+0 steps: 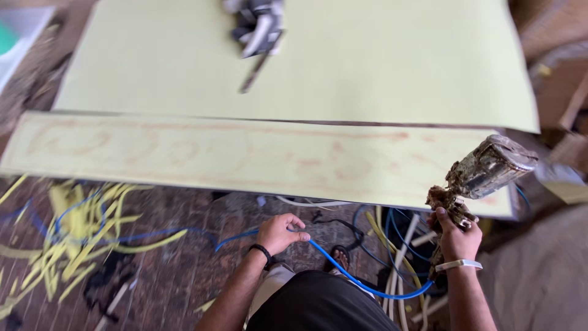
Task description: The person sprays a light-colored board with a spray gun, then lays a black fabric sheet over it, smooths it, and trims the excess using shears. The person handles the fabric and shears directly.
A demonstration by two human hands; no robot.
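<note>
Spray gun in one hand, hose in the other

The right hand (456, 236) grips a crusted spray gun (481, 175) beside the near edge of a pale strip (245, 156) on the desk. The left hand (278, 233) is closed around the blue hose (349, 273), which loops across toward the gun. A blurred tool (257, 30) lies on the large sheet (380, 67); yellow offcuts (79, 233) litter the floor.
</note>
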